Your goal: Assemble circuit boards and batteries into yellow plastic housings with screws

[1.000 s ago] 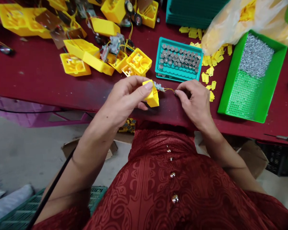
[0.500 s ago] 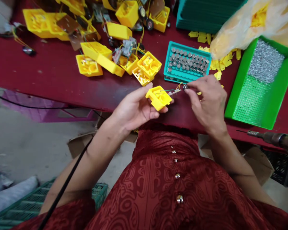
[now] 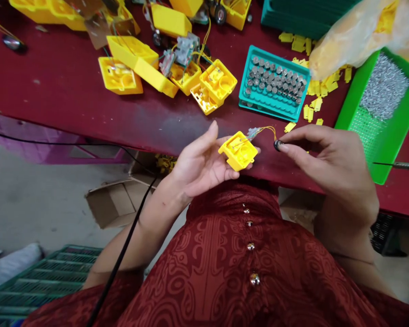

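My left hand [image 3: 206, 161] holds a small yellow plastic housing [image 3: 240, 152], its hollow side up, with the fingers beneath it and the thumb raised apart. Wires run from the housing to a small grey part [image 3: 253, 132] at its upper right edge. Yellow wires lead on from there to a small round dark component [image 3: 278, 145]. Thumb and forefinger of my right hand [image 3: 337, 163] pinch that component, to the right of the housing. Both hands are over the front edge of the dark red table [image 3: 150, 120].
Beyond the hands stands a teal tray [image 3: 276, 111] with rows of small metal cylinders. A green basket [image 3: 347, 109] of small silvery pieces is at the right, near a thin driver shaft [image 3: 400, 164]. Several yellow housings [image 3: 121, 79] lie at the back left; yellow tabs [image 3: 315, 104] are scattered beside the tray.
My right hand has moved right and slightly down with the round component, and the yellow wires now arc between it and the housing. The view has shifted a little.
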`<state>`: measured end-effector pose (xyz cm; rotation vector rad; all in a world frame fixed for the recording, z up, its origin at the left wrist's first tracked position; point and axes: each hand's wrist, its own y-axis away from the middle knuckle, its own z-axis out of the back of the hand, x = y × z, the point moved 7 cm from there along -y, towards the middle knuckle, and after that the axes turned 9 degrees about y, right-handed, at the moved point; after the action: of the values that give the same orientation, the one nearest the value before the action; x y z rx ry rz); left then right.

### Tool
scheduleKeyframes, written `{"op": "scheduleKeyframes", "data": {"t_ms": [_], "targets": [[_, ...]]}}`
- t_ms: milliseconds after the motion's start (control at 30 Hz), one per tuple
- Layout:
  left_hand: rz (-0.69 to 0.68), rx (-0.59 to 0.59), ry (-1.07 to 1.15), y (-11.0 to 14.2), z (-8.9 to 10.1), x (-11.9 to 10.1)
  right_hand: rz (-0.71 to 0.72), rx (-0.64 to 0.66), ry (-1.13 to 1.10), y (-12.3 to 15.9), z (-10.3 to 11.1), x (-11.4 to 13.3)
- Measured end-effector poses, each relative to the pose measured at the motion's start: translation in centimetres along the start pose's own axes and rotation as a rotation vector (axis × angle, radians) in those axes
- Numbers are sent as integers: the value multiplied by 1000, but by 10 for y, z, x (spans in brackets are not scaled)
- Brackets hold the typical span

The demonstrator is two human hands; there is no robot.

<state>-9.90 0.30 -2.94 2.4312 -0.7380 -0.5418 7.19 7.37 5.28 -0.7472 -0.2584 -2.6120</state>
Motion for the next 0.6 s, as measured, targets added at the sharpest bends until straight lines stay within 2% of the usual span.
{"op": "scheduleKeyframes", "data": {"t_ms": [100, 233, 333, 467, 533, 600], "targets": [[-53, 13, -30, 12, -5, -2, -14, -4, -11, -2, 3, -1], [4, -23, 53, 17, 2, 5, 0, -11, 82, -14, 11, 5], [164, 22, 174, 17, 10, 19, 68, 2, 288, -29, 15, 24], [412, 138, 302, 21, 14, 37, 75, 157, 521, -42, 5, 43], [457, 184, 350, 22, 11, 39, 87, 197, 544, -42, 2, 47], [437, 203, 356, 20, 6, 37, 95, 182, 524, -37, 3, 44]]}}
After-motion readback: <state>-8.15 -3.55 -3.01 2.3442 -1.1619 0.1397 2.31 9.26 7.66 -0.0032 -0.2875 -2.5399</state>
